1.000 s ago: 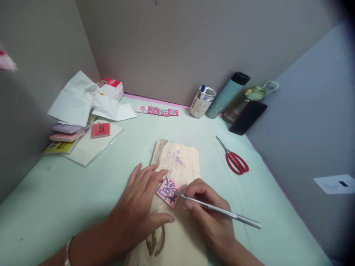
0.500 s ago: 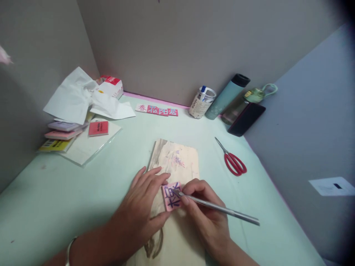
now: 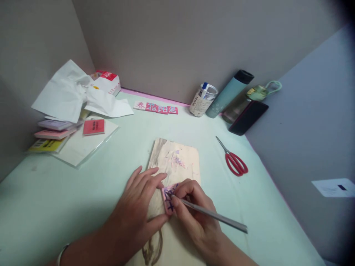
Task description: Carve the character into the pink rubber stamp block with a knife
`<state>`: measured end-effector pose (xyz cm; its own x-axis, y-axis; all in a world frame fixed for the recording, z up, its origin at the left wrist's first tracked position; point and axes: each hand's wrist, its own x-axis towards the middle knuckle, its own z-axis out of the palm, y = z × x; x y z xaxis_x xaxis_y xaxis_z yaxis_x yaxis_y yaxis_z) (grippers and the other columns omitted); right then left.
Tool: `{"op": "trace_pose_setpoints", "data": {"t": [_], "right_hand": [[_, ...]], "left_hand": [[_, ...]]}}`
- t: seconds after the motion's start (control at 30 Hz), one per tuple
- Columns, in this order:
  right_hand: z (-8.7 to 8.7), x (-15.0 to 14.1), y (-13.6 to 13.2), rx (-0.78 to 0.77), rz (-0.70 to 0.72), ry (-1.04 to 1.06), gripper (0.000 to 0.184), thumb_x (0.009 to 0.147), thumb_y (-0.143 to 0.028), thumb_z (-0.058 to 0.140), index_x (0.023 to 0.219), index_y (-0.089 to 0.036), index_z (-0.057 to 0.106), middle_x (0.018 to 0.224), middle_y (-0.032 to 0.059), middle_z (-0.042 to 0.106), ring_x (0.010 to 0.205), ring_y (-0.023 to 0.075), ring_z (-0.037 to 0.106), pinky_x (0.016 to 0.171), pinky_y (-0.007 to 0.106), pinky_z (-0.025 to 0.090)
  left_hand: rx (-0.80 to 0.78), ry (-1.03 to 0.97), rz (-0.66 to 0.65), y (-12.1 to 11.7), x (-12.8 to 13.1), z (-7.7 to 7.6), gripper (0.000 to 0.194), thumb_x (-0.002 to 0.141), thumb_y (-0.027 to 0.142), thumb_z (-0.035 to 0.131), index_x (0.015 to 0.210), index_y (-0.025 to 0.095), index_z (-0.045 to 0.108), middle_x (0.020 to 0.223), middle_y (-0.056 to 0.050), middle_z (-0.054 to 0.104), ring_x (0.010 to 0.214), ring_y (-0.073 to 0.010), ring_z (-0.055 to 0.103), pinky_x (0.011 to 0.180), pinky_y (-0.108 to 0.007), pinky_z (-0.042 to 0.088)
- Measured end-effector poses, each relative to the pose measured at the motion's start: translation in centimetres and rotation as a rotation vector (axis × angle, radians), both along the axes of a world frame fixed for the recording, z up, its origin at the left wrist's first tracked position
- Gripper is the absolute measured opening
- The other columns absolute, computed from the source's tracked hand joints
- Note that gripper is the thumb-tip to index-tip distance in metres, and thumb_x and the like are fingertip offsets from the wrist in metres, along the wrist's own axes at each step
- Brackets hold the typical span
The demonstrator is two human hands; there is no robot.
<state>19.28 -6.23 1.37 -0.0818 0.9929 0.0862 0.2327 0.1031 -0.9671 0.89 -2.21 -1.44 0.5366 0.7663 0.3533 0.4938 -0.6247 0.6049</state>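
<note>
A pink square block with a purple character drawn on it lies on a worn wooden board. My right hand is closed around a slim silver craft knife, its tip touching the block's upper left part. Part of the block is hidden behind my right fingers. Spread flat beside the block, my left hand touches its left side with fingers and thumb. Small purple and pink shavings lie on the board's upper part.
Red-handled scissors lie to the right. Carved character tiles line the back. A can, a teal bottle, a green bottle and a phone stand back right. White paper and packaged blocks sit left.
My right hand has moved left with the craft knife, so its tip is now further left on the block. More of the block is covered. The view has shifted slightly.
</note>
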Motion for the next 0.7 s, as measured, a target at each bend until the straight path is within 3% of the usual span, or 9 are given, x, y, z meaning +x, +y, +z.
{"op": "trace_pose_setpoints", "data": {"t": [0.7], "right_hand": [[0.8,-0.33,0.32,0.014,0.021,-0.209,0.017,0.101,-0.024,0.05,0.084,-0.022,0.052,0.081,0.0029,0.057,0.071,0.0169,0.054,0.064,0.032,0.044]], "left_hand": [[0.031,-0.001,0.012,-0.02,0.1,0.27,0.06,0.082,0.014,0.069,0.134,0.017,0.039,0.124,-0.014,0.061,0.133,-0.0343,0.05,0.116,-0.064,0.031]]}}
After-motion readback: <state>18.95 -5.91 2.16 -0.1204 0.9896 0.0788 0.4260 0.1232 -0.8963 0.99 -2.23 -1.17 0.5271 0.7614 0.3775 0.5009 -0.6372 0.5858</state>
